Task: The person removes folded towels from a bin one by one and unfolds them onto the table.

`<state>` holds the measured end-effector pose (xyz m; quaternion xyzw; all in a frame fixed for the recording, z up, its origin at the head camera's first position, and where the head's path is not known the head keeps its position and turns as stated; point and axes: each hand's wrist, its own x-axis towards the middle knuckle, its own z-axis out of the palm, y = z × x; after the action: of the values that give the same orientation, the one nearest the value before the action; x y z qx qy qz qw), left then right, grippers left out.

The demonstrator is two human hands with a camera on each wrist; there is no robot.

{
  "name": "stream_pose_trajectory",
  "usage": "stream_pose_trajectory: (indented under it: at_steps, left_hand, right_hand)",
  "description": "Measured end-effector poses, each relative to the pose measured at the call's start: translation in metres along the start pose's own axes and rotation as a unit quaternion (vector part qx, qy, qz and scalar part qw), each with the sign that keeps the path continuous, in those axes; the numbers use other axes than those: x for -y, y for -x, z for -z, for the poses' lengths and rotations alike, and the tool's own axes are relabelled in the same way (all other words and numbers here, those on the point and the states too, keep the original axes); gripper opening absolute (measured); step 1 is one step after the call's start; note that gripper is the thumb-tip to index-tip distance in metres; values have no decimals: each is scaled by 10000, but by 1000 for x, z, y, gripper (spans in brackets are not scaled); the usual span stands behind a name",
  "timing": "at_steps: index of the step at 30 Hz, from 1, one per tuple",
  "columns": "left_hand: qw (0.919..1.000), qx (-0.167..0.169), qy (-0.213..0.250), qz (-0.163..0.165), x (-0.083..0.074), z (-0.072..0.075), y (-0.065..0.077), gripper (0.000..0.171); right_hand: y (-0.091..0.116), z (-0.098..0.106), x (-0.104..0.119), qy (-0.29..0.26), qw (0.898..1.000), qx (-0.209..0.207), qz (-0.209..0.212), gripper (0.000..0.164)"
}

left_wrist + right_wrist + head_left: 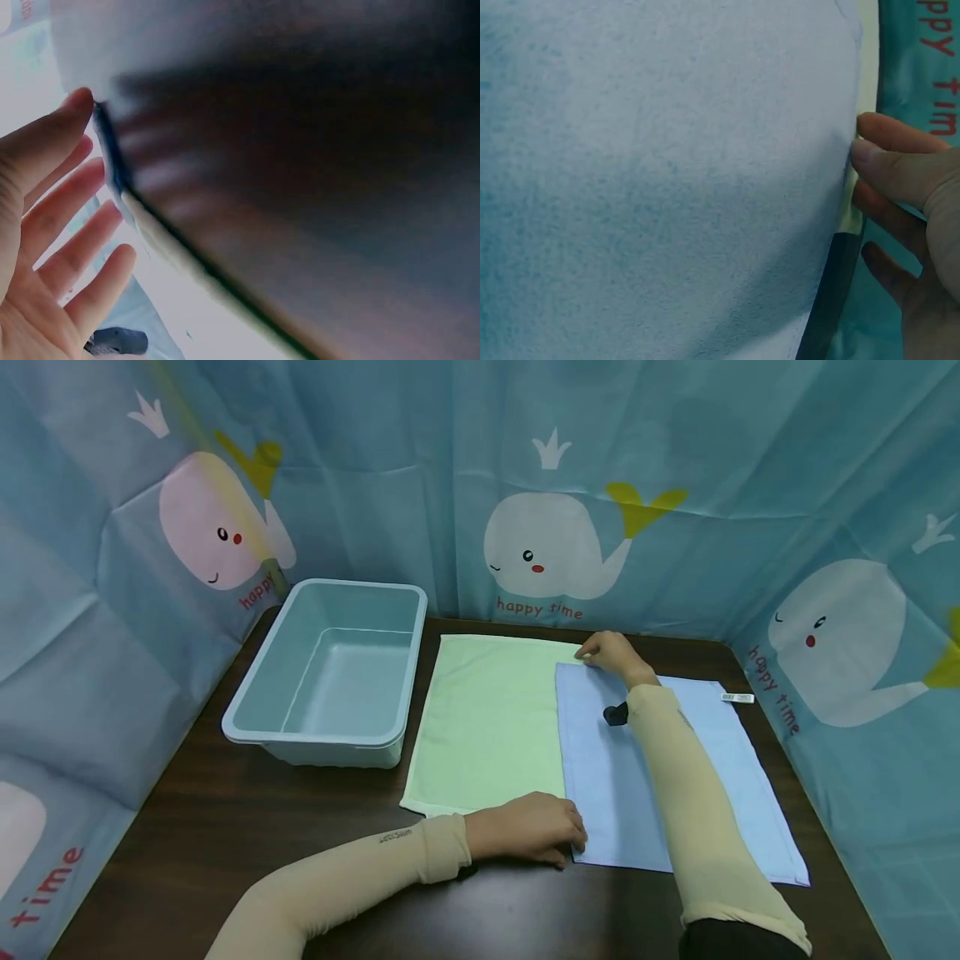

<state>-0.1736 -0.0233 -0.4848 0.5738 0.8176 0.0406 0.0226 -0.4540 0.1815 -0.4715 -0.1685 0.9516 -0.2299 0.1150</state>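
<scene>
A light blue cloth (611, 785) lies flat on the table, its left part overlapping a pale green cloth (487, 727). My left hand (528, 828) rests low at the blue cloth's near left corner. In the left wrist view its thumb tip meets the cloth's edge, and the other fingers are spread and fairly straight. Over at the far left corner of the blue cloth is my right hand (615, 655). The right wrist view has its thumb (881, 166) right at the blue edge, the fingers spread loosely beside the green border.
A light blue plastic basin (315, 737) stands at the table's left rear. A small white label (737, 698) sticks out from the blue cloth's right edge. Dark wood table (172, 852) shows around the cloths, and a whale-print curtain (360, 510) encloses the back and sides.
</scene>
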Motion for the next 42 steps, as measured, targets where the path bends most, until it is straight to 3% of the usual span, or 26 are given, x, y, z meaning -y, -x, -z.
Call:
stream_pose_trajectory:
  at_steps: [7,12,15,18,22,25,32,42]
  left_hand:
    - [9963,-332,-755,-257,-6,0,-9,3]
    - [9944,-440,-916,-285,-6,-2,-11,13]
    - [9973,-474,-542,-131,-3,-4,-10,15]
    - [9986,-474,190,125,0,-7,-9,12]
    - [9913,-498,1169,353,5,-10,-7,11]
    - [9843,-556,1629,382,9,-10,-7,11]
    - [9767,-738,2003,233,9,-11,-6,13]
    - [9738,-755,2145,-106,4,-6,-5,12]
  right_hand:
    - [-2,0,0,216,9997,-103,-12,22]
    - [-5,-3,-1,101,9998,-171,13,23]
    - [-6,-5,-1,97,9997,-212,23,24]
    - [-5,-7,-2,130,9996,-248,31,25]
    - [-5,-8,-3,53,9995,-301,-51,24]
    - [-5,-9,-3,-28,9993,-352,-121,24]
    - [-6,-12,-4,-47,9991,-425,-73,23]
    - [-4,-12,-5,-19,9989,-461,-100,23]
